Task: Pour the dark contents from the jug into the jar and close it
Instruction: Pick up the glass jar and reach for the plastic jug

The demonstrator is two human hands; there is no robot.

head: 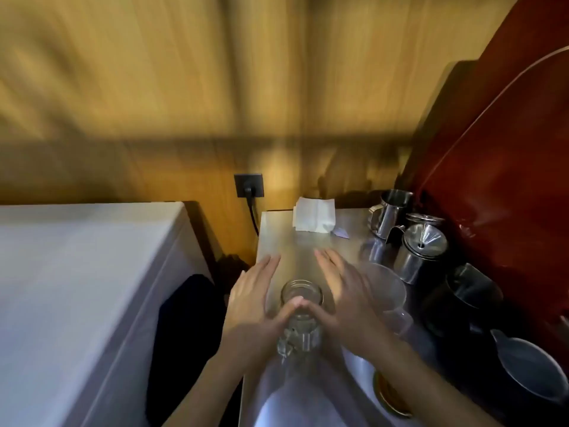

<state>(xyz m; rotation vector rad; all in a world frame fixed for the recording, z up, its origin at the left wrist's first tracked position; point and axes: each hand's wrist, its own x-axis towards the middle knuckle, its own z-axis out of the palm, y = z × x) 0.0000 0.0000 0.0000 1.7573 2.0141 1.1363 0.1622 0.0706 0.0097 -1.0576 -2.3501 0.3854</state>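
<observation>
A clear glass jar [302, 295] stands open-mouthed and upright on the steel counter [295, 251], near its front. My left hand [252, 303] and my right hand [345, 300] flank it, fingers stretched flat and forward. The two thumbs meet against the jar's near side, and neither hand wraps around it. A dark jug [468, 295] stands to the right; the blur hides its contents. A gold-rimmed lid [388, 396] lies at the bottom, partly hidden under my right forearm.
A clear plastic measuring jug [386, 288] sits just right of my right hand. Steel pitchers [389, 212] and a lidded steel pot [420, 251] crowd the back right, with a grey-blue jug [529, 372] at the front right. Folded white paper [314, 214] lies at the back. A white appliance [80, 272] stands left.
</observation>
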